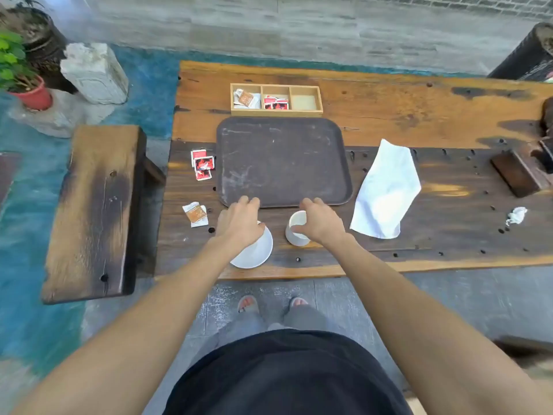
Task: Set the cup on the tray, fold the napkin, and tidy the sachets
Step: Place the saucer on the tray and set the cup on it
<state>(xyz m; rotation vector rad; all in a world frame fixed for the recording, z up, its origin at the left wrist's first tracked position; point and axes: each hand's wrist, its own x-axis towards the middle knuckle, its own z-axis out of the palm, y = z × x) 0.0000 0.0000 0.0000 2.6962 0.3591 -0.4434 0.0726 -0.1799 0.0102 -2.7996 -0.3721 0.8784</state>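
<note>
A white cup (294,235) stands on the wooden table just in front of the dark brown tray (281,160). My right hand (321,224) wraps around the cup from the right, thumb on its near side. To its left lies a white saucer (257,250); my left hand (241,224) covers its far part, thumb on the rim. A white napkin (386,190) lies unfolded to the right of the tray. Red sachets (203,164) and a brown sachet (196,213) lie loose left of the tray. The tray is bare.
A wooden organiser box (306,110) with three compartments sits behind the tray, holding brown and red sachets. A crumpled scrap of paper (516,215) lies far right, near a wooden block (517,172). A bench (92,211) stands left of the table.
</note>
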